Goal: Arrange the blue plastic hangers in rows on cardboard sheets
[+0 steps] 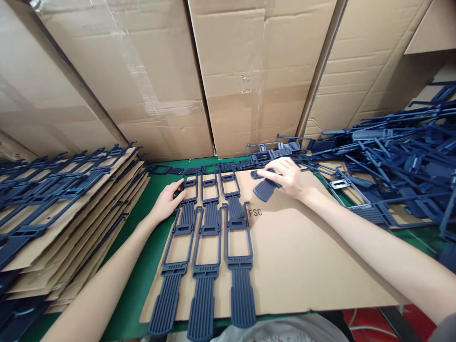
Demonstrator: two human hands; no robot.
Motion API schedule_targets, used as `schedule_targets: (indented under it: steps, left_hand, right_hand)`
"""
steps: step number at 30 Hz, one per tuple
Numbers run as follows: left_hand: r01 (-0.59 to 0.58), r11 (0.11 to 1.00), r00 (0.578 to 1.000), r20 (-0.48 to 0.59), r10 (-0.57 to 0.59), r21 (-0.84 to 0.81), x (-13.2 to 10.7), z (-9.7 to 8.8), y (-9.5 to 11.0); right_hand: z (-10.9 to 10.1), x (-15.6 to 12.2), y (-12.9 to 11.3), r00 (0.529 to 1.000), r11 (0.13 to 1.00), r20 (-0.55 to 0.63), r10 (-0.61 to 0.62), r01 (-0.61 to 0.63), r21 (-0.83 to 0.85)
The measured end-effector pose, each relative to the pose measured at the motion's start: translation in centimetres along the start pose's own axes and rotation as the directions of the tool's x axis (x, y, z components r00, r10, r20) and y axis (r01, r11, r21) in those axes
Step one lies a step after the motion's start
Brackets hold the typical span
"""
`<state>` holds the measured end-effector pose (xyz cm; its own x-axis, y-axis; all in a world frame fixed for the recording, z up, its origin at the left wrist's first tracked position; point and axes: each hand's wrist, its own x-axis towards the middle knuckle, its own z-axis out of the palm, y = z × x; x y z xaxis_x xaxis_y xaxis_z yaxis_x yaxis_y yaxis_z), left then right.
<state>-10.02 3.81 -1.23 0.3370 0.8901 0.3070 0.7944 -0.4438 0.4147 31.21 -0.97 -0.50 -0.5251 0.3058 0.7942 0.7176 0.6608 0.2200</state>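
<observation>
Dark blue plastic frames with ribbed paddle ends [243, 297] lie in three columns on a flat cardboard sheet [292, 266] in front of me. My left hand [168, 198] is at the sheet's far left corner, thumb and forefinger closed on the edge of the upper left plastic frame [191, 192]. Over the sheet's far side, my right hand [288, 178] grips another ribbed plastic piece [265, 190]. Its paddle points down toward the sheet, above the printed letters FSC. The rest of that piece is hidden behind my fingers.
At left rises a stack of cardboard sheets [85, 237] with similar frames between layers and on top. A tangled heap of frames [402, 166] fills the right side. More frames [274, 151] lie along the back. Large cardboard boxes [256, 71] wall off the green table [131, 280].
</observation>
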Motion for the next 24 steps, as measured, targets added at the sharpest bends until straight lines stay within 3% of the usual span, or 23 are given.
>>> schedule_targets:
  steps: [4, 10, 24]
  left_hand:
    - [-0.002, 1.0, 1.0, 0.0, 0.002, -0.002, 0.0, 0.0, 0.0]
    - [-0.005, 1.0, 1.0, 0.005, 0.005, 0.0, 0.0, -0.1, 0.0]
    - [-0.014, 1.0, 1.0, 0.009, 0.014, 0.021, -0.1, 0.0, 0.0]
  right_hand:
    - [0.6, -0.1, -0.4, 0.986, 0.997, 0.147, -0.073, 0.067, 0.042]
    - [1.4, -1.1, 0.1, 0.917, 0.997, 0.398, 0.036, -0.058, 0.044]
    - [1.5, -0.7, -0.8, 0.843, 0.959, 0.459, 0.281, -0.259, -0.112]
